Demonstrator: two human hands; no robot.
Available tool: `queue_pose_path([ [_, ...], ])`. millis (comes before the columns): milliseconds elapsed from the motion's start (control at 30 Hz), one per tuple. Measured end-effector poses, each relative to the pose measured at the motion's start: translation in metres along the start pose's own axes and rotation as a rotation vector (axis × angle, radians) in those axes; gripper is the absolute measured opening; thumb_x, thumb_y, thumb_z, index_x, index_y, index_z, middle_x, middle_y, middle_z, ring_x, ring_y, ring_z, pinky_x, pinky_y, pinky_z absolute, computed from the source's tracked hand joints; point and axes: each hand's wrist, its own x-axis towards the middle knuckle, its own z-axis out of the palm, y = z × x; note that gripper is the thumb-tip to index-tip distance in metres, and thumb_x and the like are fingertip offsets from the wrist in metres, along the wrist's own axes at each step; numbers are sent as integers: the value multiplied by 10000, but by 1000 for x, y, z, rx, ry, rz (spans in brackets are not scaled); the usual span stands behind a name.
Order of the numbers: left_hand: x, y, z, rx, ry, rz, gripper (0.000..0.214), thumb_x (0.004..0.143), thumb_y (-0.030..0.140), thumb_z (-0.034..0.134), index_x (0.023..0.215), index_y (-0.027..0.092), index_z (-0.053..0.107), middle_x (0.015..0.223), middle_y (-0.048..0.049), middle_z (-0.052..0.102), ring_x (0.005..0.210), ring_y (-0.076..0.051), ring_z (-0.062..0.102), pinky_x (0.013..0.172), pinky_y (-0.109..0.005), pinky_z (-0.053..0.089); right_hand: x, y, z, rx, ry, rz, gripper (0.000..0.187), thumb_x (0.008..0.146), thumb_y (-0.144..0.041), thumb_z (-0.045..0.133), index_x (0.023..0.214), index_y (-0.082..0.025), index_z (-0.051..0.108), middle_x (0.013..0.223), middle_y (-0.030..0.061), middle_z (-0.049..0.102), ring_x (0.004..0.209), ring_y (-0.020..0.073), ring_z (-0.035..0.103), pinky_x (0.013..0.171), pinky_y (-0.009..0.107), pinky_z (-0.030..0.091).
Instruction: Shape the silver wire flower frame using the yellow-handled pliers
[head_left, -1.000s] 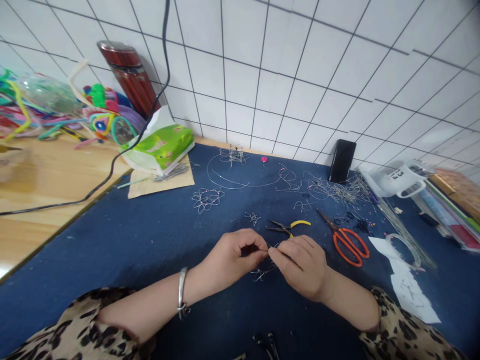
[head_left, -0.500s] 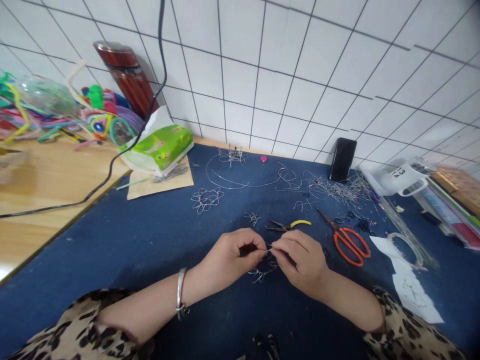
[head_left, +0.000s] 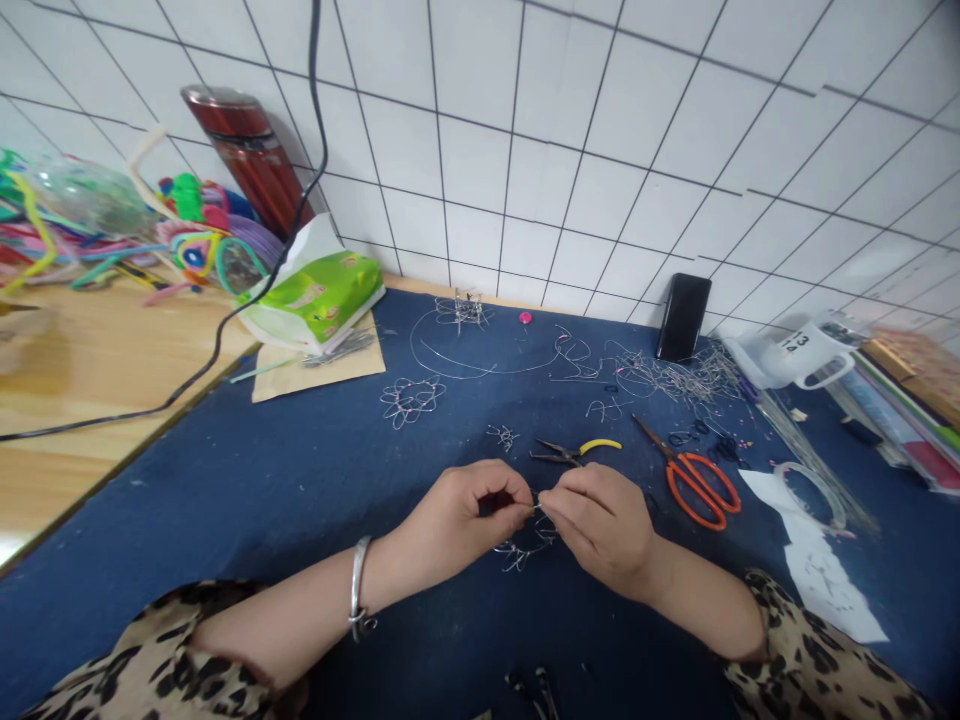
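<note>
My left hand (head_left: 465,515) and my right hand (head_left: 600,520) meet over the blue cloth (head_left: 300,480), fingertips pinched together on a small piece of thin silver wire (head_left: 525,545) whose loops hang below them. A silver bangle (head_left: 358,600) sits on my left wrist. Just beyond the hands lie yellow-handled pliers (head_left: 577,452) and orange-handled scissors (head_left: 694,478).
Finished wire flowers (head_left: 411,398) and a heap of loose wire (head_left: 675,378) lie farther back. A black phone (head_left: 682,318) leans on the tiled wall. A green tissue pack (head_left: 319,295), a red flask (head_left: 247,155), coloured pipe cleaners (head_left: 112,235) and a black cable (head_left: 225,330) are at left; a white mug (head_left: 795,355) at right.
Both hands stay pinched on the wire; my right hand's fingers have shifted slightly left and up against the left fingertips. The view has drifted a little.
</note>
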Motion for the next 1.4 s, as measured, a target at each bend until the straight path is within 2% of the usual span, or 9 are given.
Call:
queue_pose_path([
  [300, 1, 0, -1, -42, -16, -33, 82, 773, 130, 538, 763, 159, 615, 731, -4, 595, 671, -121, 537, 609, -227, 437, -1, 2, 0, -84, -19, -105, 236, 760, -74, 569, 976, -168, 572, 823, 40, 604, 722, 132, 527, 637, 283, 431],
  [533, 1, -7, 0, -104, -18, -78, 139, 760, 105, 539, 857, 175, 610, 812, 2, 608, 720, -120, 552, 653, -229, 452, -1, -3, -4, -110, 4, -94, 224, 753, -61, 564, 952, -161, 549, 874, 60, 618, 792, 154, 566, 670, 297, 468],
  [700, 3, -7, 2, -148, -8, -101, 121, 765, 101, 538, 864, 169, 558, 742, 22, 590, 651, -99, 536, 602, -212, 446, -3, -12, -4, -145, -77, -96, 208, 754, -68, 560, 949, -141, 549, 865, 70, 617, 789, 164, 572, 676, 311, 473],
  [900, 1, -7, 3, -105, 35, -95, 129, 754, 90, 548, 855, 170, 546, 727, 31, 585, 629, -90, 526, 593, -209, 441, -1, -17, -2, -191, -165, -57, 111, 776, -112, 546, 877, -146, 575, 754, 49, 594, 681, 152, 540, 607, 302, 445],
  [1167, 0, -5, 4, -64, 40, -68, 115, 753, 102, 554, 842, 175, 553, 717, 31, 585, 624, -94, 525, 577, -205, 433, -3, -16, -2, -192, -184, 12, 102, 781, -127, 531, 869, -143, 580, 752, 54, 586, 719, 164, 541, 645, 304, 442],
  [1267, 0, -6, 4, -71, 44, -83, 114, 752, 106, 556, 842, 176, 548, 703, 35, 574, 615, -93, 518, 566, -201, 427, -2, -17, -1, -153, -186, 43, 81, 787, -135, 517, 844, -148, 574, 759, 52, 581, 714, 160, 532, 641, 301, 437],
  [1400, 2, -8, 1, -91, 39, -94, 111, 760, 103, 544, 843, 175, 548, 719, 28, 580, 641, -102, 536, 589, -211, 437, 2, -17, -4, 4, -185, 113, 67, 795, -137, 507, 816, -159, 567, 784, 45, 578, 715, 133, 530, 640, 270, 438],
])
